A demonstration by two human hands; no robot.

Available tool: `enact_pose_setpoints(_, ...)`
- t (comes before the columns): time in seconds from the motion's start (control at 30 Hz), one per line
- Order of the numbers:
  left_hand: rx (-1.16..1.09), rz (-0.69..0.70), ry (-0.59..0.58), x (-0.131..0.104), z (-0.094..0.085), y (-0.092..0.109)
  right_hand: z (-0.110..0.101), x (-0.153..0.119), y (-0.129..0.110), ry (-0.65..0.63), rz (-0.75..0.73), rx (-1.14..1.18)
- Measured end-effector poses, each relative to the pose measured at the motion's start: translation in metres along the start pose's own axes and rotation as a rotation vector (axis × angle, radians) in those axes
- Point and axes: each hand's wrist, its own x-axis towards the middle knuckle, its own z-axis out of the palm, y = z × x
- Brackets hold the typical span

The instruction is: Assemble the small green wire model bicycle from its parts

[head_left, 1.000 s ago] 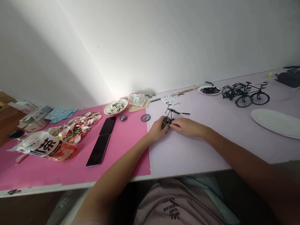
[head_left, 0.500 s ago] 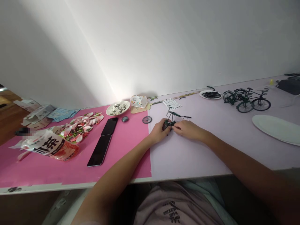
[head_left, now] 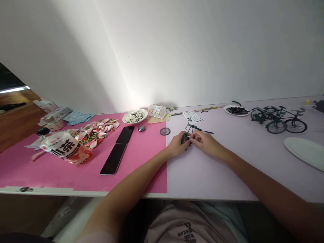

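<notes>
Between my two hands is a small dark-green model bicycle frame, tilted on the pale part of the table. My left hand is closed around its lower left end, where part of a wheel shows. From the other side, the fingertips of my right hand pinch the frame close to my left fingers; the exact spot they grip is hidden. A loose spoked model wheel lies flat on the pink sheet, left of my hands. Behind the frame rests a printed instruction sheet.
Finished-looking model bicycles stand at right, near a plate of black parts and a white plate. Leftward are two black phones, a drink bottle, pink-and-white pieces and a plate of small pieces.
The view has shifted, so the whole table sits differently in the picture. Both hands stay on the model bicycle frame; my right fingers look slightly more raised and bent.
</notes>
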Motion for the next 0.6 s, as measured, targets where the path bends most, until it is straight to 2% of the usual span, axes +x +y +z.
enact_pose_setpoints(0.23, -0.021, -0.021, 0.044, 0.003, 0.001, -0.008, -0.002, 0.002, -0.004, 0.027, 0.020, 0.084)
enact_pose_setpoints(0.6, -0.241, -0.100, 0.056, 0.009, 0.001, -0.012, -0.004, 0.000, -0.006, 0.030, 0.042, 0.065)
